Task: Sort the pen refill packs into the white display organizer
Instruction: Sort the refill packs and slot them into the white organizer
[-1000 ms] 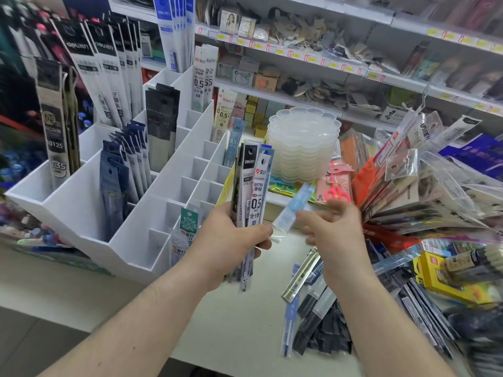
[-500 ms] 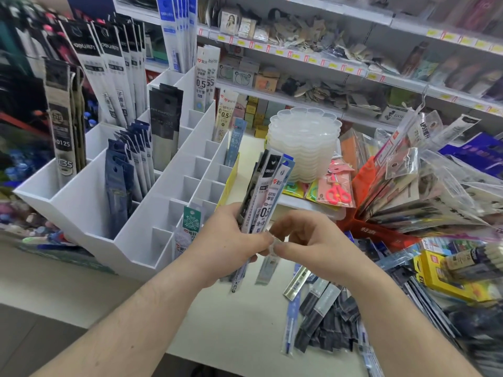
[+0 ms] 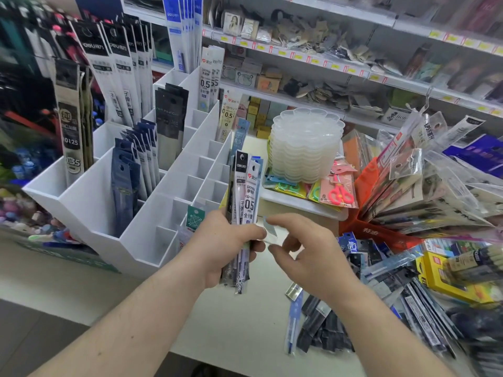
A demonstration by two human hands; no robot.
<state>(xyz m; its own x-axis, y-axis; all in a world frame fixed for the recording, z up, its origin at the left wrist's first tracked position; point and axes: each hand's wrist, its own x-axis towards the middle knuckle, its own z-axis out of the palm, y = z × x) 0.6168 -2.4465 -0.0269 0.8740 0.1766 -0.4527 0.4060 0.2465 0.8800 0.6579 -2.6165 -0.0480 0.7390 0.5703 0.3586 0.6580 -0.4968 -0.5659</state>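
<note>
Sorting step: left hand (image 3: 223, 246) was clamped round a fan of pen refill packs (image 3: 246, 197), held upright just in front of the white display organizer (image 3: 89, 202).
Right hand: right hand (image 3: 310, 257) sat close beside the bundle, thumb and forefinger pinched on a small pale pack corner (image 3: 270, 229); whole pack not visible, so can't tell how long it was.
Change: 1 s earlier the right hand held a blue-tipped pack up and apart from the bundle; half a sec ago both hands met low. By now bundle was raised again, w/ the 0.5 pack facing front.
Meaning: prob. the loose pack had joined the bundle, or was being picked back out; no pack slotted yet.
Organizer: rear and left slots were filled w/ tall packs; many small front slots (image 3: 187, 186) were bare, one green-tagged pack (image 3: 194, 219) near the left hand.
Leftovers: loose pile of packs (image 3: 318, 322) lay on the table (image 3: 231, 336), below right hand.
Obstacles: stack of clear trays (image 3: 304, 148) and scissors packs (image 3: 339, 193) stood right of the organizer; orange bin (image 3: 381, 235) of bagged goods crowded the right side.
</note>
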